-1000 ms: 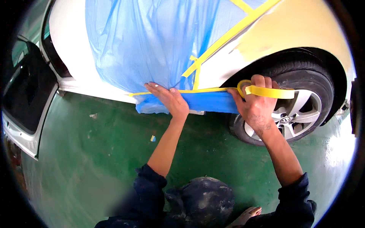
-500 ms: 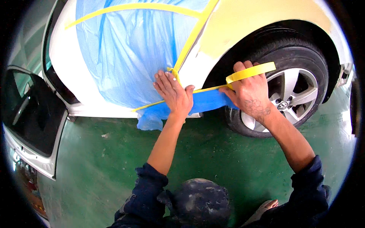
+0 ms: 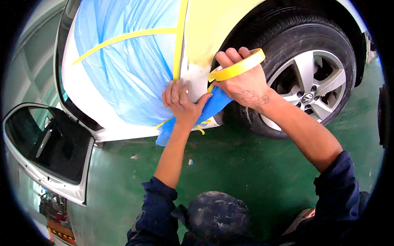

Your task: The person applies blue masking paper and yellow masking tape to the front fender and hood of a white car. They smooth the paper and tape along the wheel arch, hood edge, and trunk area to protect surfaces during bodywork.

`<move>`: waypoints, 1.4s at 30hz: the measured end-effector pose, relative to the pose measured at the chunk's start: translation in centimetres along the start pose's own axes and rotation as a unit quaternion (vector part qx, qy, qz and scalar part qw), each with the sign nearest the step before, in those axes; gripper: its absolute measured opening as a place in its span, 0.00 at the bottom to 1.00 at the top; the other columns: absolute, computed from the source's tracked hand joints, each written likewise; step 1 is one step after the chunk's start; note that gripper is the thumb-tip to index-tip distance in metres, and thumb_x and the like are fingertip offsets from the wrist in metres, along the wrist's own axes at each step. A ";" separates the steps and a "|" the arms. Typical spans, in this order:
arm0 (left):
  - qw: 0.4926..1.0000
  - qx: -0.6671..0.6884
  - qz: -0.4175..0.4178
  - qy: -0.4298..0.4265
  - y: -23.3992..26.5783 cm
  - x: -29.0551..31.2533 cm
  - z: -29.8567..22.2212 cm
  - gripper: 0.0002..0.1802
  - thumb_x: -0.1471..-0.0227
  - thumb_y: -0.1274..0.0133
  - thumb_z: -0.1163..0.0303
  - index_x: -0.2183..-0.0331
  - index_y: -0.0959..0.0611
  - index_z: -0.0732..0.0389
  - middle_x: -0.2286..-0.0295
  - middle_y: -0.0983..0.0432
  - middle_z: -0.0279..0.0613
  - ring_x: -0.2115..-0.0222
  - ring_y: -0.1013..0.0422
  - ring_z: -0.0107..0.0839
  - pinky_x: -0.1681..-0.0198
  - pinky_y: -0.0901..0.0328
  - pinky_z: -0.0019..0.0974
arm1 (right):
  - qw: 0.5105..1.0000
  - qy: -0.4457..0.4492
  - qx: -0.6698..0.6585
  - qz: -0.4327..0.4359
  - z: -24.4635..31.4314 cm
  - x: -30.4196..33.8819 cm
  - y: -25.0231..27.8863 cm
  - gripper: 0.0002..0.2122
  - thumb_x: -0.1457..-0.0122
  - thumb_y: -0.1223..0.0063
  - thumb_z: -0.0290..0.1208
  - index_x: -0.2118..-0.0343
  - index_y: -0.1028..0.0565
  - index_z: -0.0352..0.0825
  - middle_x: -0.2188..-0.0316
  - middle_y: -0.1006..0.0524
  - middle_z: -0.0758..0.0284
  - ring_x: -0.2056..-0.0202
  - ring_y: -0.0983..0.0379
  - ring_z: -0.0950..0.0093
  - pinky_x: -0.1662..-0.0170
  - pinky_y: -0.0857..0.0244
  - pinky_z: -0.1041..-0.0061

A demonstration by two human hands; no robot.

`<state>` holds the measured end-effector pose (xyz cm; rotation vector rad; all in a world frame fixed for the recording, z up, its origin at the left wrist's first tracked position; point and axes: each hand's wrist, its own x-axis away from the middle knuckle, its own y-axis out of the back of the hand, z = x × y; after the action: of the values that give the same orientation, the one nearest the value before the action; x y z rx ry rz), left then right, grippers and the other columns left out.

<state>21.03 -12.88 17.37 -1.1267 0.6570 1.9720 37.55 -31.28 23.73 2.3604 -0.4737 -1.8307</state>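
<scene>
My right hand grips a roll of yellow masking tape in front of the wheel arch. From the roll, a short stretch of tape runs towards my left hand, beside a strip of blue masking film that hangs along the car's lower edge. My left hand presses on the low corner of the masked panel, fingers bent and thumb stretched out onto the strip's taped edge. Clear blue plastic sheeting covers the panel above, bordered by a vertical band of yellow tape and crossed by another.
Right of my hands is a tyre with a silver wheel. Primer-yellow bodywork curves over the arch. An open car door juts out at the left. Green floor lies below, and my dark knee is at the bottom.
My right hand has moved left with the tape roll, closer to my left hand. The blue strip between them now bunches and sags. My left fingers have gone from flat to bent; the view has shifted.
</scene>
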 end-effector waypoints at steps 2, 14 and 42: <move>1.000 0.017 0.009 -0.017 0.3 -0.7 0.4 0.43 0.53 0.37 0.39 0.48 0.33 0.59 0.46 0.38 0.47 0.41 0.43 0.51 0.39 0.50 0.56 | 0.999 0.025 -0.007 -0.025 -0.1 -0.1 -0.3 0.08 0.56 0.45 0.34 0.74 0.23 0.36 0.68 0.33 0.68 0.61 0.33 0.69 0.58 0.38 0.67; 0.999 -0.015 0.049 -0.006 0.8 -2.6 -1.2 0.38 0.52 0.37 0.49 0.47 0.34 0.59 0.43 0.41 0.50 0.38 0.47 0.54 0.38 0.53 0.60 | 0.998 0.047 -0.007 -0.031 -0.9 -0.1 0.2 0.08 0.58 0.45 0.34 0.72 0.23 0.41 0.66 0.32 0.69 0.59 0.33 0.70 0.59 0.37 0.69; 0.999 0.019 0.047 0.009 0.7 -12.8 -3.1 0.39 0.63 0.29 0.62 0.53 0.32 0.63 0.48 0.39 0.56 0.43 0.45 0.56 0.41 0.54 0.58 | 0.991 -0.107 0.071 -0.022 -8.1 -2.1 4.1 0.24 0.58 0.31 0.45 0.60 0.20 0.34 0.52 0.28 0.64 0.46 0.33 0.63 0.47 0.37 0.63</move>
<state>26.11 -20.07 27.12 -1.1097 0.7669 2.0206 44.11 -35.26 28.94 2.2886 -0.5979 -2.1513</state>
